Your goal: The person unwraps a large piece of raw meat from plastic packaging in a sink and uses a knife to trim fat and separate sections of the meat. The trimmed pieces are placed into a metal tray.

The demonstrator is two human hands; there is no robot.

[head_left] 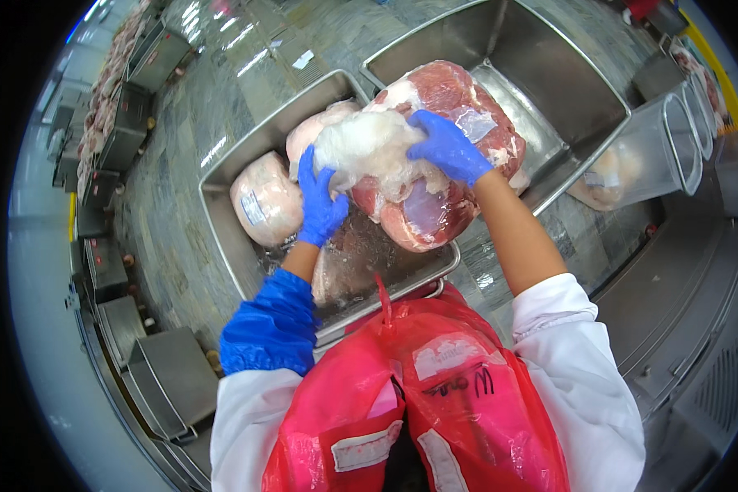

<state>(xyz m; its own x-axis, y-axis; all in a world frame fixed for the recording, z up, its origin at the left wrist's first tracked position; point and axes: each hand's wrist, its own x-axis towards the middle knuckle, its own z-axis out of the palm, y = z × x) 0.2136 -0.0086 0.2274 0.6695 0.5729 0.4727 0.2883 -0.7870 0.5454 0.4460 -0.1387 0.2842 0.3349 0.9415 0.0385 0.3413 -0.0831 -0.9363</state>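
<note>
A large cut of red meat [467, 90] with a whitish, wet layer of fat [365, 143] lies across the adjoining rims of two steel tubs. My blue-gloved left hand [320, 205] grips the fat's left edge, thumb and fingers bent around it. From the other side my right hand [449, 148], gloved in blue too, presses its curled fingers into the top of the same cut. Inside the nearer tub [246, 164], a wrapped pale piece of meat [266, 199] with a label sits left of my left hand. Liquid and plastic film glisten below the cut.
The second steel tub [562, 61] stands at the far right. Beside it, a clear plastic bin [656, 152] lies tipped. Metal bins [168, 381] line the left wall, some heaped with meat. A steel machine [672, 295] stands at the right. The tiled floor [172, 279] looks wet.
</note>
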